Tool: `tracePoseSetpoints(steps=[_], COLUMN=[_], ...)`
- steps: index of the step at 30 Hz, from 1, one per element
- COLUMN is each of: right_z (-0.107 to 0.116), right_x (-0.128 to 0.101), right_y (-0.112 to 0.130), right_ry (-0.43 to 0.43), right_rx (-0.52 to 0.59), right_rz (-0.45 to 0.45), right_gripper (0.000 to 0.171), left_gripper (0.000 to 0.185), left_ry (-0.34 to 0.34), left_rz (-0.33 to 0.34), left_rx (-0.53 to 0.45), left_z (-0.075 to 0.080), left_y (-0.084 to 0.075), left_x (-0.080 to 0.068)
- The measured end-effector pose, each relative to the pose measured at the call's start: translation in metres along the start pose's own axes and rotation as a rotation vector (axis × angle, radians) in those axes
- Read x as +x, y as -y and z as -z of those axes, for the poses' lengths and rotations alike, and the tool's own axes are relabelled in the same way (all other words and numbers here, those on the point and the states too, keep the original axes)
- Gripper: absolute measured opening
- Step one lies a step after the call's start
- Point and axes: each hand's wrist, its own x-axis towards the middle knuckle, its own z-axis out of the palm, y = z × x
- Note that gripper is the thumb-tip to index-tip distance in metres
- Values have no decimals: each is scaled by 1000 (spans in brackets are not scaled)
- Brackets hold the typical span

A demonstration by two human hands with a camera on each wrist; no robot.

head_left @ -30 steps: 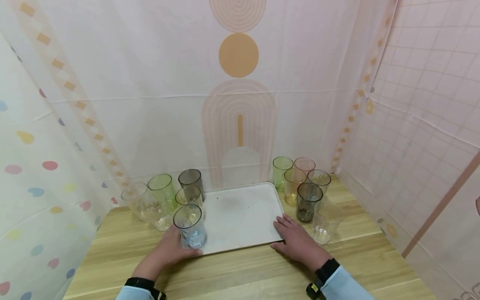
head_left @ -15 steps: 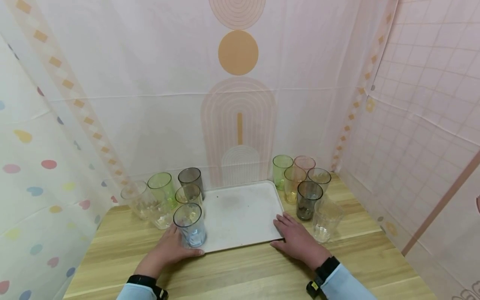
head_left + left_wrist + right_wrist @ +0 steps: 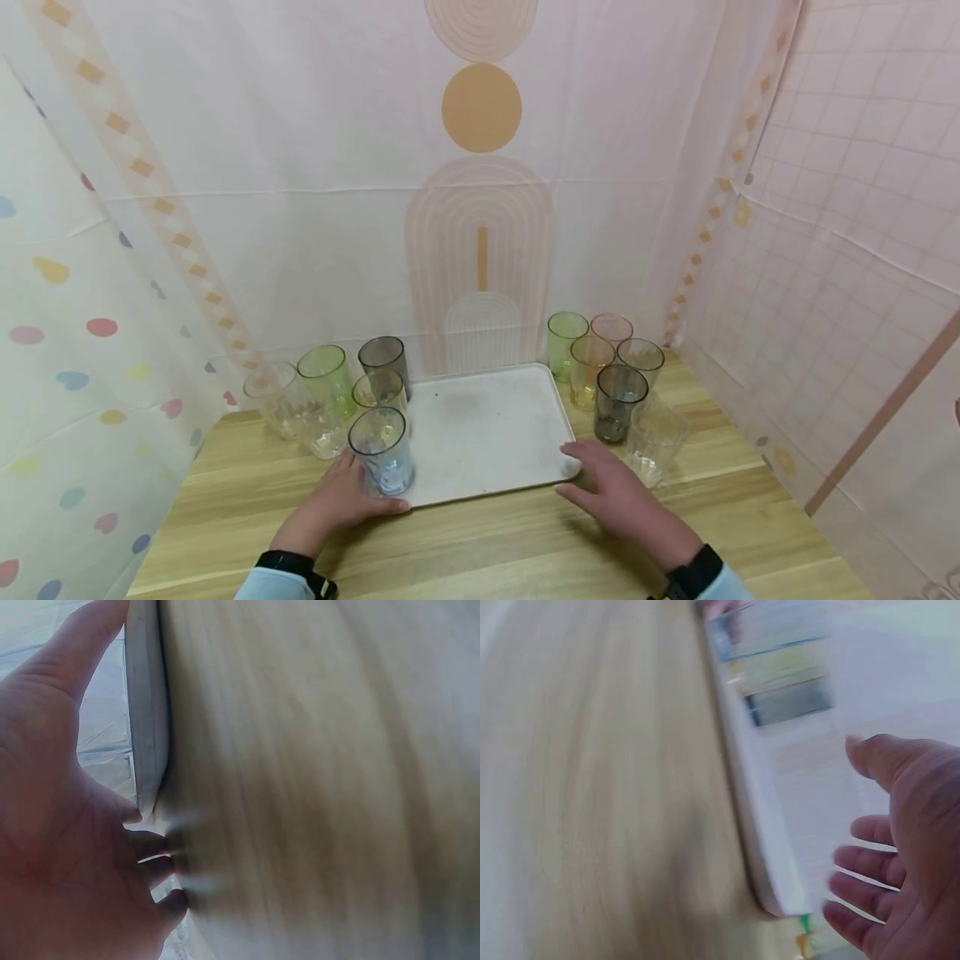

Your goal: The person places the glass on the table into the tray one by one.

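Observation:
A white rectangular tray (image 3: pixel 487 433) lies on the wooden table. Along its left side stand a light blue glass (image 3: pixel 387 457), a pale yellow glass (image 3: pixel 375 387) and a grey glass (image 3: pixel 384 357). My left hand (image 3: pixel 337 500) spans the tray's front-left corner, its thumb (image 3: pixel 79 649) along the front edge and its fingers at the left side, partly hidden by the blue glass. Near the front-right corner is my right hand (image 3: pixel 618 500), fingers spread and relaxed, with nothing in it. In the right wrist view its thumb (image 3: pixel 881 756) overlaps the tray surface.
Left of the tray stand a green glass (image 3: pixel 324 375) and clear glasses (image 3: pixel 322 433). Right of it are a dark grey glass (image 3: pixel 612 412), an amber glass (image 3: pixel 588 375), a clear glass (image 3: pixel 654 446) and several more. A patterned curtain (image 3: pixel 480 250) hangs behind the table (image 3: pixel 487 550).
My right hand has drawn away from the tray's front-right corner, moving slightly right and toward me. The left hand, tray and glasses look much the same.

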Motion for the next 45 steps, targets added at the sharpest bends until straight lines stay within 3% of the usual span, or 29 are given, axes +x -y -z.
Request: tracePoseSetpoints(steps=[5,9,12,16,20,23,27,30,34,45], right_z=[26,43,57,71,72,67,61,59,57,54], right_x=[-31,-51,-60,-60,-51,-44,-36,-33,-29,-23], right_y=[0,-11,-22,-34,-41,-45,-47,-48,-48,-49], right_ry=[-52,-79,-111,-173,-266,-332,-418,-454,-463,-452], right_rx=[166,122,23,3,146,263,362,373,346,350], right_rz=[-73,-255,-409,-512,-463,-402,-344,-316,-310,-308], right_gripper=[33,19,32,73,114,121,114,101,92,88], left_gripper=[148,148,149,149,150,150,150,151,150,148], left_ry=[-5,-3,0,-7,-6,-9,-21,-23,-28,-27], left_rz=[-10,-4,0,2,11,10,-2,4,8,8], left_rx=[-2,3,0,-3,-10,-25,-32,-36,-46,-51], left_z=[1,3,4,4,4,3,3,2,3,4], left_y=[-2,-3,-3,-2,-1,-3,-4,-4,-5,-4], left_x=[-3,-4,-5,-6,-6,-6,-5,-4,-5,-6])
